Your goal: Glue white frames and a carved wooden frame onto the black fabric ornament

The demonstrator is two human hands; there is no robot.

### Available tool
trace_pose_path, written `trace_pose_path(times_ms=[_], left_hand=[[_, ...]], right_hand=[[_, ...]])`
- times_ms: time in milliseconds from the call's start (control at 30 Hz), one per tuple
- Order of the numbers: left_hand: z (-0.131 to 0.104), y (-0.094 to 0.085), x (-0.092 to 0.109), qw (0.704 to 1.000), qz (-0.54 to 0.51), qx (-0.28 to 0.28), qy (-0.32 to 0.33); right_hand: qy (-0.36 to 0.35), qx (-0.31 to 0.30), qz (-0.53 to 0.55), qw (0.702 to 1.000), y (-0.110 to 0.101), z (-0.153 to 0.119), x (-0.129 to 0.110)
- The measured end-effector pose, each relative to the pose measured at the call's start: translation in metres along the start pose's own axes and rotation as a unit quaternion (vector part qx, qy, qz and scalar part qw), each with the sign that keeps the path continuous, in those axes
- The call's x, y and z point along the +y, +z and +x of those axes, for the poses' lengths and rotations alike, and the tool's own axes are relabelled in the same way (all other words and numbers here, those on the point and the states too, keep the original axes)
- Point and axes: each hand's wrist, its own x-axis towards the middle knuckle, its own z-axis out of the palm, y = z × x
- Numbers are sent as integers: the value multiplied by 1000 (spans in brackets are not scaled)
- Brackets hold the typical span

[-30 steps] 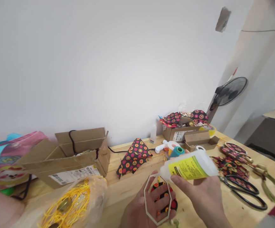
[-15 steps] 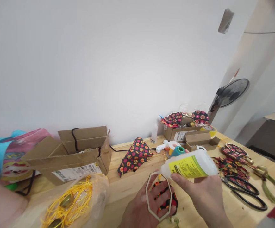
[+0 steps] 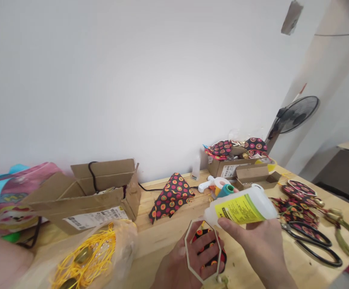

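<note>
My right hand (image 3: pixel 257 241) grips a translucent white squeeze bottle (image 3: pixel 242 206) with a yellow-green label, tilted with its narrow end down to the left. Below that end is an octagonal pale frame (image 3: pixel 189 257), which lies across the palm and fingers of my left hand (image 3: pixel 182 261). Whether the bottle's tip touches the frame I cannot tell. Behind my left fingers a black patterned fabric piece (image 3: pixel 223 257) with red and yellow flowers rests on the wooden table (image 3: pixel 150 253).
At left stand an open cardboard box (image 3: pixel 102 204) and a plastic bag of yellow cords (image 3: pixel 96 257). A folded patterned cloth (image 3: pixel 174 196) lies mid-table. Black-handled scissors (image 3: pixel 315 243) lie at right, beside patterned pouches (image 3: pixel 297 190). Another filled box (image 3: pixel 222 168) stands against the wall.
Both hands, the bottle and the frame keep nearly the same places. The view has shifted slightly, and the bottle's base sits a little further right.
</note>
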Motion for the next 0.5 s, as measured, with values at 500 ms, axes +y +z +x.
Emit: trace_pose_path(times_ms=[500], left_hand=[[0, -1, -2, 1000, -2, 0, 15]], right_hand=[[-11, -21, -43, 999, -2, -3, 2]])
